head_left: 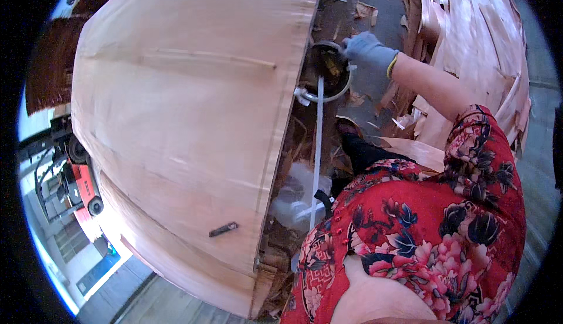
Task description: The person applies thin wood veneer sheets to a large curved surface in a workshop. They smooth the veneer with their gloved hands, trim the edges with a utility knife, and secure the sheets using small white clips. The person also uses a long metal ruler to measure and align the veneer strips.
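Note:
My right hand (370,54), in a grey-blue glove with a yellow cuff, reaches forward to a round bucket (346,89). Its fingers are curled at the bucket's far right rim and seem to grip it. The inside of the bucket is dark, with something yellowish in it. A long, thin white strip or stick (318,148) runs from the bucket back toward my waist. My left hand is out of view. On the large stack of pale wood veneer sheets (187,124), to the left, lies a small dark utility knife (224,229).
Torn veneer strips (475,48) are heaped on the right. Scraps litter the dark floor (375,24) around the bucket. Clear plastic wrap (299,189) lies beside the stack's edge. A red forklift (82,186) stands beyond the stack at far left.

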Tool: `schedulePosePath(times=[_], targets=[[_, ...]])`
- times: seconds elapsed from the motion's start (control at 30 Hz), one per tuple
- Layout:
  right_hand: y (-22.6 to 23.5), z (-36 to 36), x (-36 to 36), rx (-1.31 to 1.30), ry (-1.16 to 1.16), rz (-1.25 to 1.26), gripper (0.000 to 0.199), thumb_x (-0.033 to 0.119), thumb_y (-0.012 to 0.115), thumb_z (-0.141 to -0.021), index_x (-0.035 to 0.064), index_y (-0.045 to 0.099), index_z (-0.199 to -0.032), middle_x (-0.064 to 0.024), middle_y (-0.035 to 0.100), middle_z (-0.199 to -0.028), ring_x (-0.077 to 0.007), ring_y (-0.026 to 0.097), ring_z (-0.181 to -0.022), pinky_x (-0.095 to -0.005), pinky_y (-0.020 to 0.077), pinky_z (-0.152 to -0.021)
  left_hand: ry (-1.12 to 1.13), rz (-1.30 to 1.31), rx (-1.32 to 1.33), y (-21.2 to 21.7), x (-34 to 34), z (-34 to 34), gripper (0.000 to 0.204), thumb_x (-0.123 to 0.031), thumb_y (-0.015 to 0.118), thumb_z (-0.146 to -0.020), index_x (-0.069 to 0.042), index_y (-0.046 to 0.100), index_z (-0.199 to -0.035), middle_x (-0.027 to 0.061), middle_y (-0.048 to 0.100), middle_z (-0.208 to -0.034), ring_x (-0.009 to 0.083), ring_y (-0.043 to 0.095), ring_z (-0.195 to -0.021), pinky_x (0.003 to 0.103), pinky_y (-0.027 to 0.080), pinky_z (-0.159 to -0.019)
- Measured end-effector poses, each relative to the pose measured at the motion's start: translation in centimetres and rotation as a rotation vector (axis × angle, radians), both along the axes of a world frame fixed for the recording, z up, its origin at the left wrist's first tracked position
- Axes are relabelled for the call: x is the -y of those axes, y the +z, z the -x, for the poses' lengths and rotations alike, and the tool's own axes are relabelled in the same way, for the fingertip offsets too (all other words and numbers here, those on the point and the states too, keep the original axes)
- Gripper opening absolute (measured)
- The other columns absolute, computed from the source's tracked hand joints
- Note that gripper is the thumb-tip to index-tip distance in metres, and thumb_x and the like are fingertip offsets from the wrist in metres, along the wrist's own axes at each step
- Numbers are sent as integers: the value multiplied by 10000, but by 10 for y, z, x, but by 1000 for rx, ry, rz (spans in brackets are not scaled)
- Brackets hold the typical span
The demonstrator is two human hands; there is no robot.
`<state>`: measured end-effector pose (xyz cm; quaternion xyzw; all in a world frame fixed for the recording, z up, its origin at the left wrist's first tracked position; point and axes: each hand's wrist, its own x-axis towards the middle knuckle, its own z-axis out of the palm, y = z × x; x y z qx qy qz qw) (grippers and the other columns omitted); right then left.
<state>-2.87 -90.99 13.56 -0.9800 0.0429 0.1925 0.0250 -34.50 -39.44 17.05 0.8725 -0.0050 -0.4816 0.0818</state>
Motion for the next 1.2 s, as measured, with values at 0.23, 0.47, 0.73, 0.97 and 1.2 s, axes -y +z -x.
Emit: schedulePosePath(times=[0.23, 0.47, 0.73, 0.97, 1.2], targets=[[29, -2, 21, -38, 255, 308, 322, 226, 569, -782, 132, 564, -1090, -150, 612, -1001, -304, 596, -947, -417, 478, -736, 141, -107, -192, -6, -65, 105, 218, -220, 537, -808, -20, 608, -760, 213, 583, -711, 359, 584, -679, 443, 443, -594], [85, 23, -129, 202, 514, -267, 502, 123, 645, -718, 124, 526, -1206, -138, 563, -1143, -286, 548, -1054, -378, 433, -876, 355, 445, 438, 33, -26, -21, 244, -231, 531, -811, -14, 600, -725, 182, 580, -639, 346, 591, -624, 427, 437, -551], [100, 130, -266, -858, 396, -1200, 320, 269, 614, -849, 48, 591, -1078, 22, 600, -862, -90, 525, -742, -233, 428, -640, 360, 882, 345, 106, 53, -121, 182, -163, 538, -844, 2, 580, -781, 107, 536, -585, 123, 516, -525, 315, 428, -499], [98, 70, -159, -606, 306, -968, 195, 144, 639, -760, 16, 654, -906, 22, 602, -706, -64, 511, -616, -229, 429, -551, 172, 395, 892, 73, -5, -138, 131, -182, 547, -819, -75, 614, -787, 167, 587, -698, 345, 581, -638, 415, 436, -529], [101, -2, 85, 26, 185, -204, 90, 127, 583, -743, 63, 646, -744, -79, 606, -644, -183, 558, -551, -342, 451, -518, 564, 72, 651, 63, -59, -131, 228, -230, 538, -828, -37, 599, -723, 150, 566, -582, 280, 595, -575, 397, 428, -522]])
